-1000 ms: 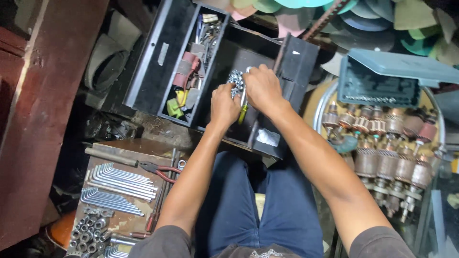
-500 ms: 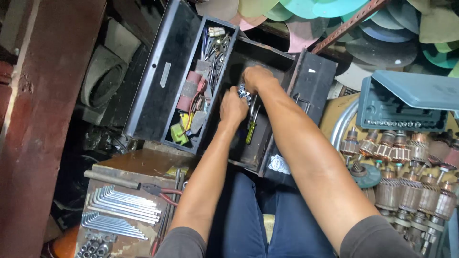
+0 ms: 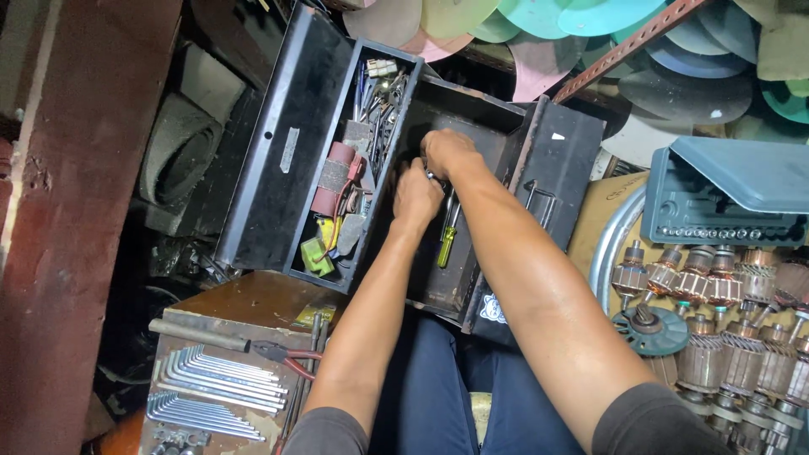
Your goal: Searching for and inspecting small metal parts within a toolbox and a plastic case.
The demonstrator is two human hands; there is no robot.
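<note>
both hands meet inside the open black metal toolbox [image 3: 552, 160], the left hand [image 3: 416, 195] just below the right hand [image 3: 447, 152], fingers curled together around a small shiny metal part [image 3: 432, 176] pinched between them; most of that part is covered by the fingers, so its kind cannot be told. the hands are held close and low in the box's deep middle well, likely so the small piece stays over the box while it is handled.

to the left of the hands the toolbox's fold-out tray [image 3: 358, 168] stands swung aside, which leaves the well open; it is crowded with a reddish wound armature [image 3: 334, 179], yellow-green bits and thin tools. right of the right forearm lie rows of copper-wound motor armatures [image 3: 716, 320] and, above them, an open grey socket set case [image 3: 725, 202]. below the left elbow a spread of hex keys [image 3: 215, 388] lies on a worn wooden board, with red-handled pliers [image 3: 270, 350] just above them. directly under the hands a yellow-handled screwdriver [image 3: 447, 240] rests on the well's floor, partly behind the right wrist.

the well's far corner is dark, and the armature rows are cut off at the frame edge.
</note>
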